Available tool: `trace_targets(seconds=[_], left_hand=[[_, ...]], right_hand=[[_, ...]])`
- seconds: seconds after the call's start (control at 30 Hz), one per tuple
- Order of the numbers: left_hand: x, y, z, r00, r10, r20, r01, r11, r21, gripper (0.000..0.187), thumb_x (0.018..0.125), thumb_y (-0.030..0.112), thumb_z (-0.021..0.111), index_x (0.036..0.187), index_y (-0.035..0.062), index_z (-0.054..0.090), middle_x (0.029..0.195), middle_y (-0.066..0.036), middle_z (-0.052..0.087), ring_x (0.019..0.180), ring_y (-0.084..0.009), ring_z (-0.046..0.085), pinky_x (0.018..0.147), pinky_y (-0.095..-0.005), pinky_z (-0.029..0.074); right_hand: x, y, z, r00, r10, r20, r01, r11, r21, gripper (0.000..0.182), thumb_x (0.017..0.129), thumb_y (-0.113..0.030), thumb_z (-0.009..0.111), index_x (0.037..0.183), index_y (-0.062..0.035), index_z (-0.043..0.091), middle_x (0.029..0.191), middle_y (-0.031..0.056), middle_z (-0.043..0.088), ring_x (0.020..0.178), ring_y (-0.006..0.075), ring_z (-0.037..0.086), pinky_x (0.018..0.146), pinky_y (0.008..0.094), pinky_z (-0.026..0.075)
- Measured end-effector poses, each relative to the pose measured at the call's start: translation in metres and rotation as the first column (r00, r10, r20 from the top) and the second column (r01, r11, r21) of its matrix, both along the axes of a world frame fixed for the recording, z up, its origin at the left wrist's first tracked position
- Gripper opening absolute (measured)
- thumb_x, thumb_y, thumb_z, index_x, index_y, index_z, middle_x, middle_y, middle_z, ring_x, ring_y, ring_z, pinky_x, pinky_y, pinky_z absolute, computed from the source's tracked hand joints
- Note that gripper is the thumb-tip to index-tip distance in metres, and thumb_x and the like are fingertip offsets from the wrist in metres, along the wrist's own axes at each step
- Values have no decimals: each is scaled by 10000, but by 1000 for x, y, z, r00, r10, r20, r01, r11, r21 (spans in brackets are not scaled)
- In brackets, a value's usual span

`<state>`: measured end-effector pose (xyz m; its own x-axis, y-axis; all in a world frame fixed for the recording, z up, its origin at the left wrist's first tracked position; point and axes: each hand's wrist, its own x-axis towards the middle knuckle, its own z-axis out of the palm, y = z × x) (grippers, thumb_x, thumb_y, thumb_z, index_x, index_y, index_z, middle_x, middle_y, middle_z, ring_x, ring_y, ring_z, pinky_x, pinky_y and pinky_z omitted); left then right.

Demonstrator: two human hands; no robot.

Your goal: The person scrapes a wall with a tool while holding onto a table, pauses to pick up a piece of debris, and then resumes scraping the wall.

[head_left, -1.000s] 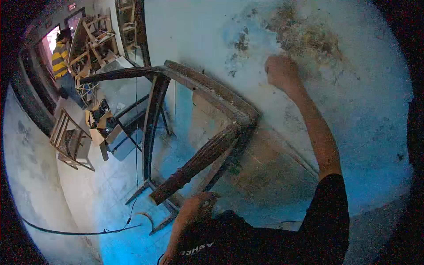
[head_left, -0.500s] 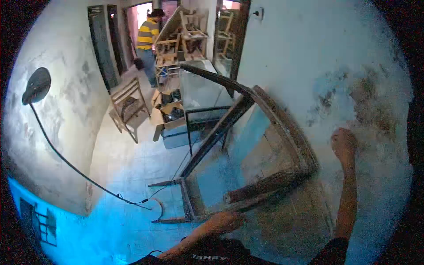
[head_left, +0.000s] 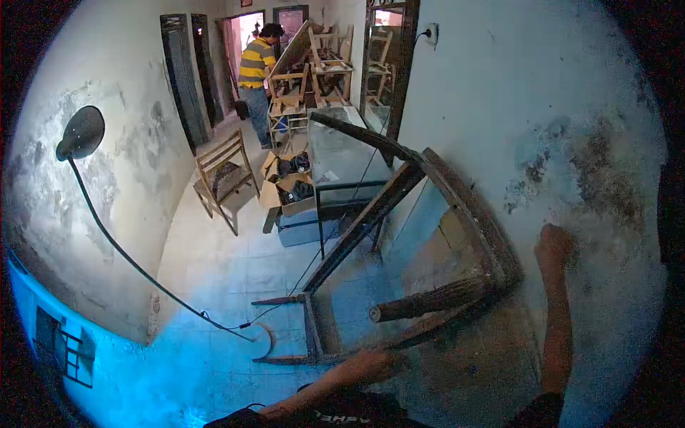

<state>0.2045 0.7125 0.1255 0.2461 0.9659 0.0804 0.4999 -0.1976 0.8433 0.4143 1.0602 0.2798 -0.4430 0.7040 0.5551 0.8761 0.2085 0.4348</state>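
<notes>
Left hand (head_left: pixel 371 365) fingers clamp chair frame (head_left: pixel 457 207); right hand (head_left: pixel 555 246) fisted on wall (head_left: pixel 499 85).

The right hand (head_left: pixel 555 246) is blurring against the wall (head_left: pixel 514 85), its fingers unreadable. The left hand (head_left: pixel 371 365) is hiding part of the frame (head_left: pixel 428 303); its grip is unclear.

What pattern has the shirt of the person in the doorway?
Yellow and dark horizontal stripes on the shirt, clearest in the head view.

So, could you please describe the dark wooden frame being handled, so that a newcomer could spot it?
Start at the stained wall on the right. Leaning against it, by the left hand, is the dark wooden frame, weathered and nearly black, unlike the pale chair.
</notes>
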Motion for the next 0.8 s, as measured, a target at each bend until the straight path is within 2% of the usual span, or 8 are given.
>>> trace_targets(seconds=[0.07, 0.13, 0.4, 0.47, 0.57, 0.63, 0.7, 0.8], left_hand=[[4, -1, -6, 1000, -6, -16, 6, 1000, 13, 270, 827, 197, 442, 1065, 83, 500, 995, -160, 550, 908, -338, 530, 763, -423, 432], [4, 2, -8, 996, -44, -79, 39, 997, -60, 272, 830, 195, 437, 1068, 77, 499, 1020, -155, 545, 916, -335, 529, 769, -420, 430], [16, -2, 20, 998, -56, 41, 59, 995, -76, 291, 852, 238, 410, 1068, 64, 499, 1022, -162, 545, 912, -334, 531, 772, -417, 428], [20, 4, 38, 974, -144, -175, 64, 917, -394, 304, 857, 241, 395, 1083, 63, 495, 1041, -163, 538, 934, -334, 523, 796, -407, 424], [29, 6, 17, 976, -185, -115, 162, 969, -189, 309, 850, 230, 395, 1089, 60, 492, 1045, -169, 535, 938, -336, 521, 806, -403, 421], [34, 8, -2, 980, -186, -70, 176, 976, -129, 307, 837, 213, 410, 1090, 61, 492, 1036, -174, 536, 938, -332, 524, 804, -400, 423], [41, 8, -4, 976, -218, -3, 217, 973, -77, 307, 824, 196, 424, 1092, 63, 492, 1027, -180, 538, 938, -327, 527, 802, -397, 425], [43, 6, 17, 959, -268, -91, 252, 955, -156, 309, 800, 162, 459, 1092, 67, 495, 1043, -165, 542, 947, -307, 531, 795, -384, 430]], right_hand=[[-4, -17, 5, 996, 47, 78, -51, 998, 43, 170, 719, -169, 595, 793, -23, 547, 754, 124, 551, 701, 274, 560, 596, 352, 456], [-3, -37, 20, 928, 300, -223, -283, 953, 107, 148, 723, -154, 580, 786, -26, 543, 740, 130, 551, 676, 284, 560, 602, 361, 453], [-7, -47, 12, 988, 103, -118, -110, 993, -47, 138, 729, -147, 553, 807, -34, 546, 773, 130, 562, 715, 297, 554, 647, 387, 445], [0, -33, 11, 972, 102, -212, -112, 993, -36, 136, 729, -149, 549, 806, -37, 545, 775, 129, 562, 727, 295, 553, 648, 391, 442], [24, 19, -47, 965, 49, -257, -48, 999, 8, 143, 734, -176, 546, 807, -53, 553, 761, 127, 564, 728, 294, 553, 651, 404, 438], [30, 9, -58, 946, 313, -80, -279, 917, 286, 163, 737, -205, 556, 804, -58, 577, 762, 129, 574, 709, 298, 558, 652, 406, 441], [14, -43, -28, 930, 87, -358, -158, 972, -176, 177, 725, -214, 574, 807, -57, 592, 756, 131, 581, 706, 302, 563, 644, 400, 444], [19, -96, -21, 820, 8, -572, -148, 969, -198, 185, 710, -194, 598, 821, -46, 606, 811, 137, 598, 737, 288, 582, 659, 361, 458]])
